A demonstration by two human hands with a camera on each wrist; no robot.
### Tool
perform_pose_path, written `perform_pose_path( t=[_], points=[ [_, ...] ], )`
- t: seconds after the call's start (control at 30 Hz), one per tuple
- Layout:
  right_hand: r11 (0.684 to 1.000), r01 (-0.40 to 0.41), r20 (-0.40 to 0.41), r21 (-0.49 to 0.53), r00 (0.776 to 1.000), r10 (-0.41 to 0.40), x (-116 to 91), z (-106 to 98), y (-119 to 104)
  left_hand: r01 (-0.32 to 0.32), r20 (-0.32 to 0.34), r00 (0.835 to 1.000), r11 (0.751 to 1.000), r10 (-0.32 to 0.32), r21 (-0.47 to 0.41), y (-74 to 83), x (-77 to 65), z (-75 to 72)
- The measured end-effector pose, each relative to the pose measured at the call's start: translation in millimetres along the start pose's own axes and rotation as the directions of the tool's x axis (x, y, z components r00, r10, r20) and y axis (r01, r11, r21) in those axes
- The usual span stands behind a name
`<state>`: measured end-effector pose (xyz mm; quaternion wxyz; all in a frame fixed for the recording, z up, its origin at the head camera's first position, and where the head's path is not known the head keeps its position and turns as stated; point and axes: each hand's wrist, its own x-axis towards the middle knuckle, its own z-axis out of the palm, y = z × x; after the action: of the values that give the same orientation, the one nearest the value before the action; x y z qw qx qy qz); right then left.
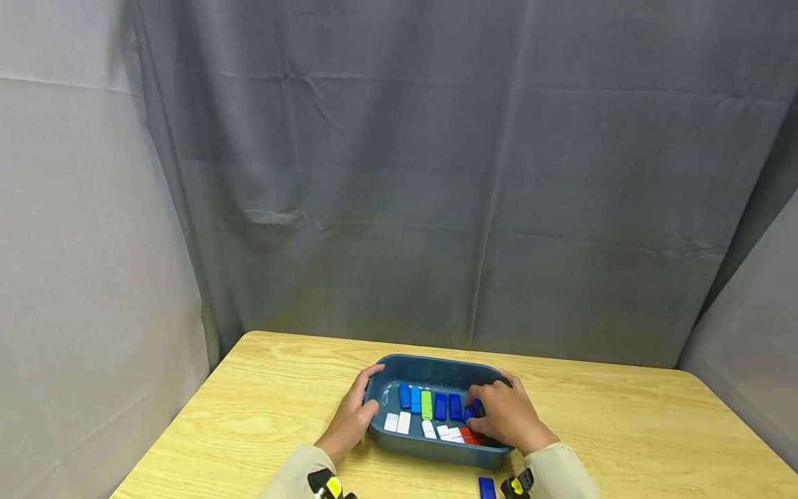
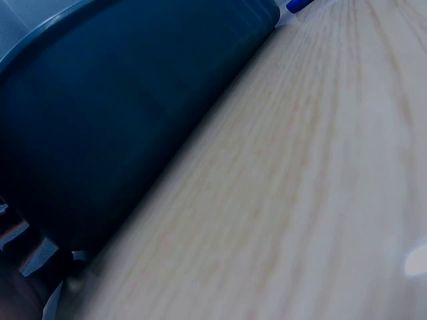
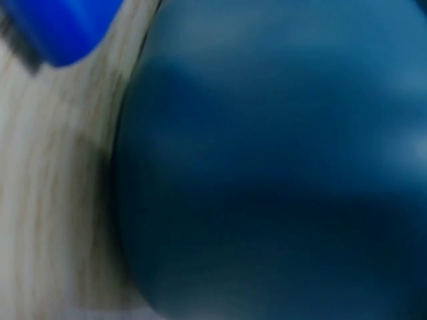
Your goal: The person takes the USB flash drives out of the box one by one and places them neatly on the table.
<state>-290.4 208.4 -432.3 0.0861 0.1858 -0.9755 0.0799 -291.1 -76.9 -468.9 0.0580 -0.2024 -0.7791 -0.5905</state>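
A dark teal plastic tub sits on the table with small coloured blocks inside. My left hand grips its left end, thumb over the rim; dim fingers show by the tub wall in the left wrist view. Reaching over the right end, my right hand pinches a dark blue block, partly hidden by the fingers. To its left stand two dark blue blocks, a green block and lighter blue blocks. Red blocks lie just below that hand.
White blocks line the near side of the tub. One more blue block lies on the wooden table in front. Grey curtains hang behind the table, with pale cloth along the left.
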Motion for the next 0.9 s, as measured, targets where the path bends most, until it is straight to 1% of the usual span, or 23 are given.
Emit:
perform_pose_path(
  t=[0.13,0.17,0.33,0.47,0.57,0.77,0.9],
  points=[
    [1.000,-0.007,-0.007,0.010,1.000,0.007,-0.3,-1.3,-1.8,0.012,0.014,1.000,1.000,-0.012,-0.010,23.8,-6.3,-3.0],
    [1.000,-0.010,-0.006,0.014,1.000,0.010,-0.2,-1.4,-2.0,0.010,0.013,1.000,1.000,-0.009,-0.008,26.6,-7.5,-3.2],
    [1.000,-0.012,-0.017,0.024,1.000,0.013,0.3,-0.5,-1.1,0.015,0.014,1.000,1.000,-0.015,-0.008,28.9,-8.6,-2.9],
    [0.999,0.003,-0.061,0.033,0.998,-0.001,0.0,-1.0,0.2,0.008,0.011,1.000,1.000,-0.008,-0.002,28.3,-7.3,-2.3],
    [0.999,0.002,-0.098,0.054,0.995,0.003,-0.2,-1.9,0.5,-0.006,0.000,1.000,1.000,0.006,-0.001,21.2,-3.5,-1.0],
    [0.992,-0.022,-0.131,0.120,0.991,0.038,1.0,-2.1,-0.9,-0.023,-0.057,0.998,0.999,0.025,0.039,-10.5,6.7,4.9],
    [0.987,0.005,-0.152,0.158,0.988,0.019,-0.9,-3.8,-3.6,-0.025,-0.078,0.997,0.998,0.028,0.050,-20.4,9.0,6.9]
  ],
)
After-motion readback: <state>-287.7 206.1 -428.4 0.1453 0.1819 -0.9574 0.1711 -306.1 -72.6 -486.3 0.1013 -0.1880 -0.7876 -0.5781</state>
